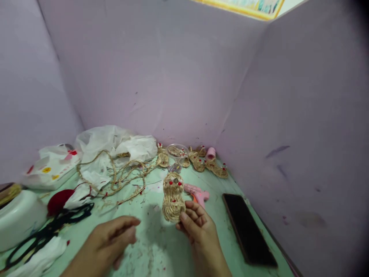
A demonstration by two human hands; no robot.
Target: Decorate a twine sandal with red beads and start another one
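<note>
My right hand [198, 227] grips the lower end of a woven rope figure [173, 198], thumb on its front and fingers behind. The straw-coloured figure is two rounded lobes, held upright over the table, with red beads and one darker round bead near its top and a small red spot lower down. To the left of it, my left hand [115, 234] hangs over the green tabletop [144, 246], fingers loosely bent, nothing visible in them. Partly hidden behind the figure and my right fingers lies a pink glue gun [197, 192].
A black phone [248, 231] lies at right. Behind are more rope figures [197, 161], a clear cup [176, 154], a pink spool [211, 153] and loose rope [115, 179]. White plastic bags [106, 142], black scissors [52, 229], a red ball [59, 202] and a white container [21, 217] crowd the left.
</note>
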